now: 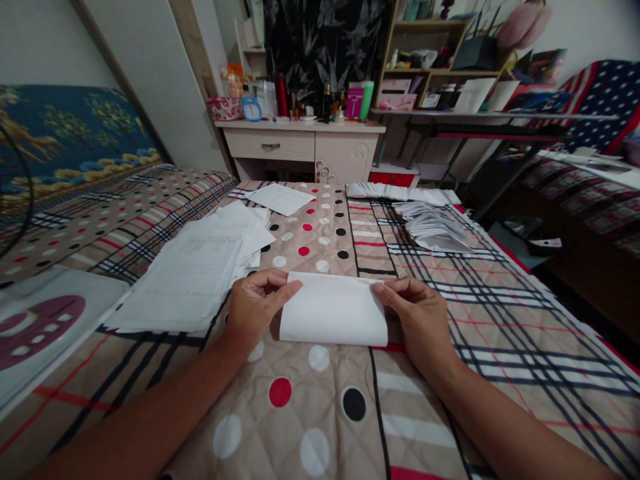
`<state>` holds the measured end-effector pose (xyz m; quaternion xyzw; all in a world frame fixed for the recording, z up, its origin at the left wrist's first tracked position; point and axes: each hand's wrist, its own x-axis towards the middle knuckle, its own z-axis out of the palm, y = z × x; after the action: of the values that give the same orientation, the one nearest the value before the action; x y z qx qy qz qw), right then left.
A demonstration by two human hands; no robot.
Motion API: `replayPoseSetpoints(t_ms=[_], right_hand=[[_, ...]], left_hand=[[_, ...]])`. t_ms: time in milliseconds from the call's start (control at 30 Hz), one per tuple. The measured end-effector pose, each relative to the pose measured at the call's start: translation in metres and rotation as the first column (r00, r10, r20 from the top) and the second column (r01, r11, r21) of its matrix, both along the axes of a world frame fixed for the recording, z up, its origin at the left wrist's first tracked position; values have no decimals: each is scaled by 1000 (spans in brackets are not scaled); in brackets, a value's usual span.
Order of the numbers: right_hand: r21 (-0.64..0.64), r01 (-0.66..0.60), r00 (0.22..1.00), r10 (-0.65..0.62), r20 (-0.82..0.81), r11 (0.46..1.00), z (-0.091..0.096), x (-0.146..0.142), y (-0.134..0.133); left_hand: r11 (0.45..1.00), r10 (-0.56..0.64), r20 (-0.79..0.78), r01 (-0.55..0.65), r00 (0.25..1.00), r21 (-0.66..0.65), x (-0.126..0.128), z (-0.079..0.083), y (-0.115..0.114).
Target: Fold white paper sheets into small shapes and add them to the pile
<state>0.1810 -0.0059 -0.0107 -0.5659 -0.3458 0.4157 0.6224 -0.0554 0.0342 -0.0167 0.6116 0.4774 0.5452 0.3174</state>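
Observation:
A folded white sheet of paper [334, 310] lies on the quilted bedspread [320, 400] in front of me. My left hand [255, 308] pinches its upper left corner with thumb and fingers closed on the edge. My right hand [417, 313] pinches the upper right corner the same way. The sheet's folded edge faces me and its loose edges are under my fingertips.
A loose pile of white sheets [195, 270] lies to the left, one single sheet [281, 198] beyond it. Rows of folded papers [435, 227] sit at the far right of the bed. A white dresser [300, 143] with bottles and a shelf [440, 60] stand behind.

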Motion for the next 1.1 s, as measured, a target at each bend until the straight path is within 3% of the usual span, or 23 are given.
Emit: replayPoseSetpoints(t_ms=[367, 767, 1100], right_hand=[[-4, -21, 998, 20, -61, 1000, 2, -2, 1], [18, -13, 1000, 13, 5, 1000, 1, -1, 0], [-2, -45, 992, 45, 116, 999, 0, 5, 11]], left_hand=[[997, 43, 53, -39, 998, -69, 2, 4, -1], [989, 58, 83, -46, 995, -139, 1, 0, -1], [958, -12, 147, 54, 989, -283, 3, -4, 7]])
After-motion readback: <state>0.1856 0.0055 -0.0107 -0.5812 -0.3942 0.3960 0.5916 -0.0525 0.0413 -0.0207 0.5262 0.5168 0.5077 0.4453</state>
